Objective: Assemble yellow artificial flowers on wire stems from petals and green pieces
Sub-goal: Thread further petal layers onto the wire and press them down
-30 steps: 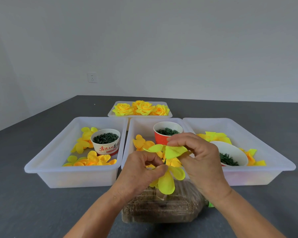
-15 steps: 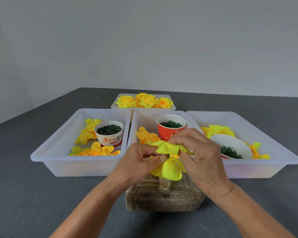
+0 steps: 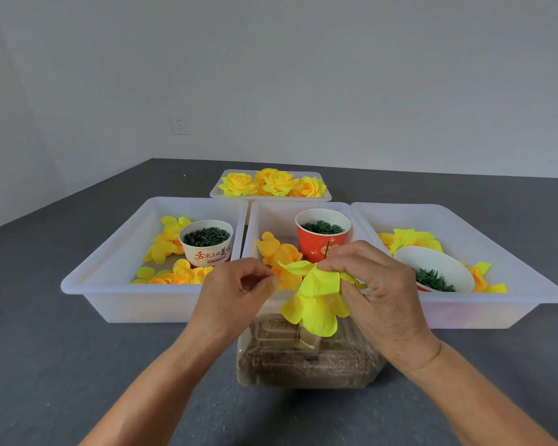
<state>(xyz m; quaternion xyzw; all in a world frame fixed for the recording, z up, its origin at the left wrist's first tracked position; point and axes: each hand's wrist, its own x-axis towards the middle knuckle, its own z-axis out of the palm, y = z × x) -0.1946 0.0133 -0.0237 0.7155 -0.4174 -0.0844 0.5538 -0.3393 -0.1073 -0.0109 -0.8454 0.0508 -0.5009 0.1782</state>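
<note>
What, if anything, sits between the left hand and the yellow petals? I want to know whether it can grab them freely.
Nothing visible: only a small open gap separates the left hand from the yellow petals, which the right hand pinches from the other side.

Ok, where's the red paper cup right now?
In the head view the red paper cup stands upright in the middle white tray, just beyond the right hand, beside loose orange petals.

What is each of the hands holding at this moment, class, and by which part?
The right hand pinches the yellow petal cluster at its top, where the petals gather. The left hand has curled fingers beside it; whether they hold anything cannot be told.
</note>
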